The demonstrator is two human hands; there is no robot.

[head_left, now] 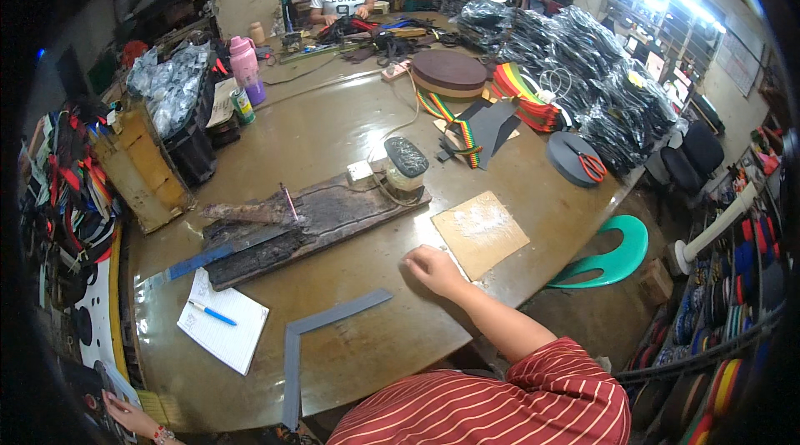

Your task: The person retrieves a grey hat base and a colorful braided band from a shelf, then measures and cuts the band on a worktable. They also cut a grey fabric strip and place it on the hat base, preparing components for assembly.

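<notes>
My right hand (433,270) rests on the table with its fingers loosely curled, and nothing shows in it. Beside it lies a tan square board (480,237) dusted with white powder or scraps. A grey webbing strap (333,312), bent at a corner, stretches along the near part of the table and over its front edge. At the lower left rim my left hand (129,416), with a bracelet at the wrist, reaches out with fingers extended beside a dark device (90,399); whether it touches it I cannot tell.
A scorched wooden plank (325,216) bears a jar with a dark lid (406,166). Left of the strap lie a notebook (225,332) and blue pen (215,312). Red-handled scissors (590,165) lie on a grey roll (567,153). A green plastic chair (621,257) stands right.
</notes>
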